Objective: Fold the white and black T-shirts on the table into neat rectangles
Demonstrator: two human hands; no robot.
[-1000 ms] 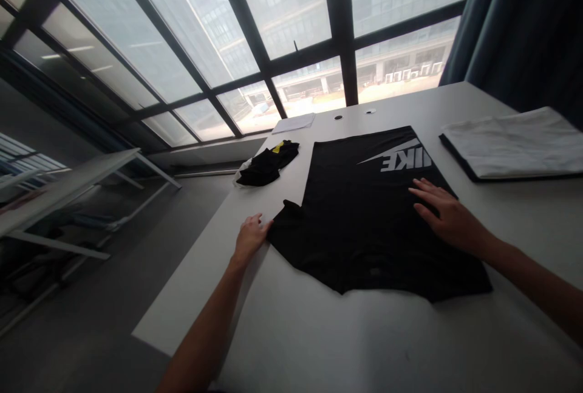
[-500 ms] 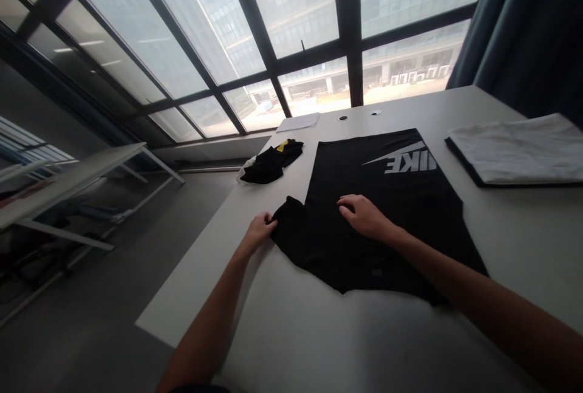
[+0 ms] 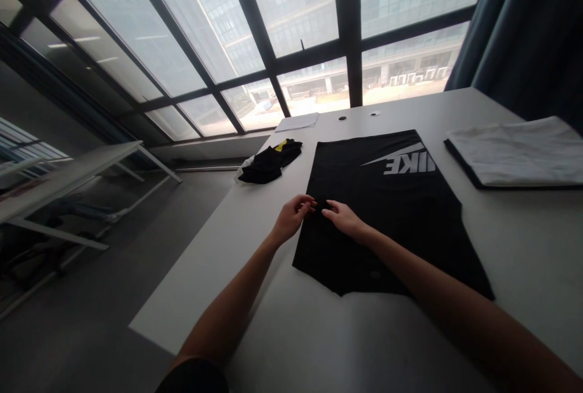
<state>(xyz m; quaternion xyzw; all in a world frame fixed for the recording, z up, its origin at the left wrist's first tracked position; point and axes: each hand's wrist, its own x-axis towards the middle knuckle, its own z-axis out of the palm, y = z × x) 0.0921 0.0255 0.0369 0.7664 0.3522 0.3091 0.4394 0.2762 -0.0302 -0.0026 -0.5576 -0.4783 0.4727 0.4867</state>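
A black T-shirt (image 3: 392, 217) with a white logo lies flat on the white table (image 3: 319, 332), its neck toward me. Its left sleeve is folded in over the body. My left hand (image 3: 293, 217) pinches the folded sleeve at the shirt's left edge. Just to the right of it, my right hand (image 3: 344, 218) rests on the same fold with its fingers bent, fingertips on the cloth. The two hands almost touch.
A crumpled black garment (image 3: 268, 163) with a yellow tag lies at the table's left edge. A white sheet of paper (image 3: 298, 121) sits near the window. A folded white cloth on a dark one (image 3: 514, 151) lies at right. Another table (image 3: 68, 177) stands left.
My left hand has carried the left sleeve inward over the shirt's body. My right hand has slid from the shirt's right side across to the left fold.
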